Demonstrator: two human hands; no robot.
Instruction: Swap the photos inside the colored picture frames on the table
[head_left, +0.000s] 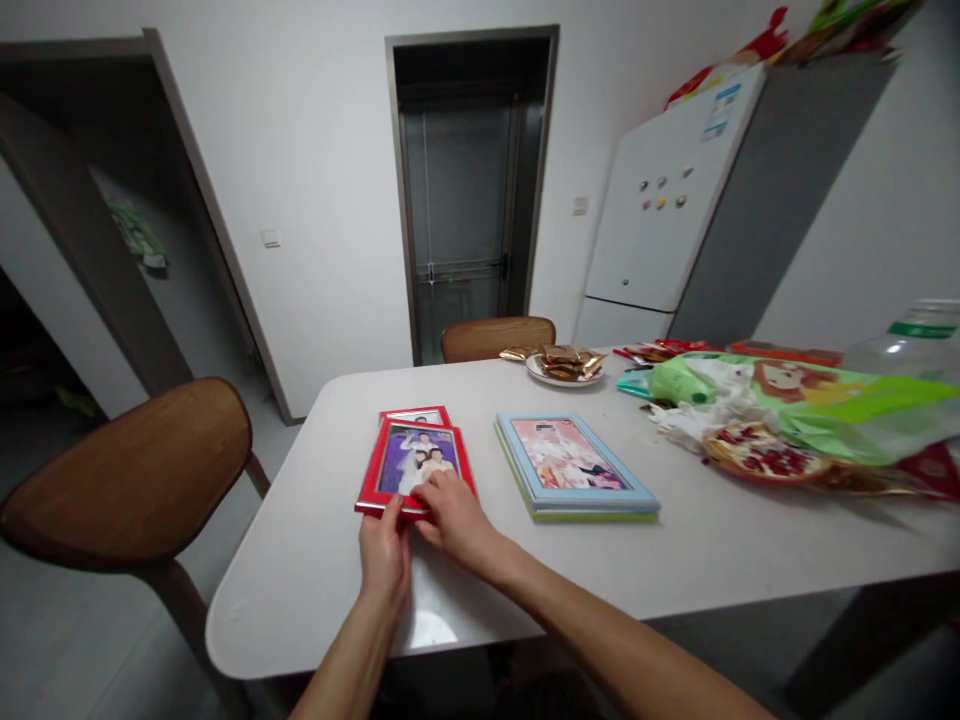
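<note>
A red picture frame with a wedding photo lies near the middle of the white table. It partly covers a second red picture frame, whose far edge shows behind it. My left hand is closed on the near edge, thumb on top and the other fingers mostly hidden. At the near right corner, my right hand grips the same frame, its curled fingers over the photo's lower part. To the right, a light blue picture frame rests on a yellow-green one.
A plate of wrapped snacks stands at the back. On the right are a green plastic bag, an opened pomegranate and a clear bottle. Wooden chairs stand at the left and far side.
</note>
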